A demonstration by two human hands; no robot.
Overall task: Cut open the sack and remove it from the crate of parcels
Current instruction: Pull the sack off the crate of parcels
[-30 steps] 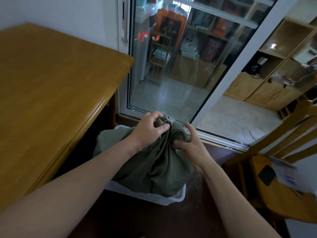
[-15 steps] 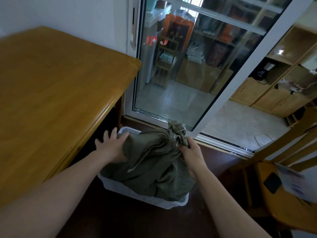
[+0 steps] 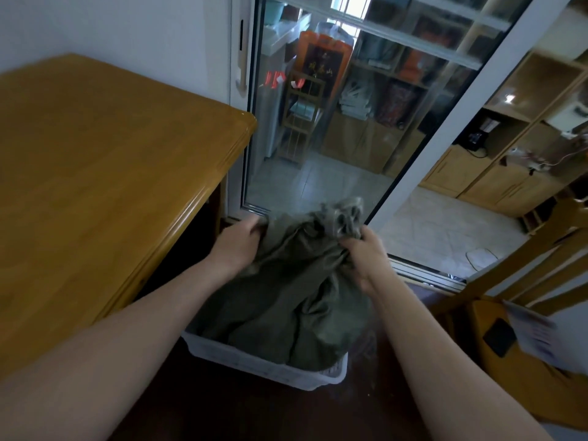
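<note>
On the dark floor, between a wooden table [image 3: 105, 173] to the left and a wooden chair [image 3: 521, 300] to the right, sits a white plastic crate [image 3: 254, 361] filled by a green-grey sack [image 3: 286, 297]. Its cloth bulges above the crate's rim and hides whatever lies inside, so no parcels can be seen. The sack's neck is bunched into a crumpled knot at the far upper end. The right hand [image 3: 370, 259] is clenched around the cloth just below that bunched neck. The left hand [image 3: 237, 243] grips a fold at the sack's far left side, its fingers curled into the fabric, close by the table's overhanging edge. That edge crowds the crate's left side, and the chair's slanted back rails stand near on the right. Behind the crate a glass sliding door [image 3: 318, 138] rises from its floor track; the sack's neck sits just in front of the track. On the chair seat lie a dark flat object [image 3: 499, 337] and a sheet of printed paper [image 3: 537, 338], blurred.
</note>
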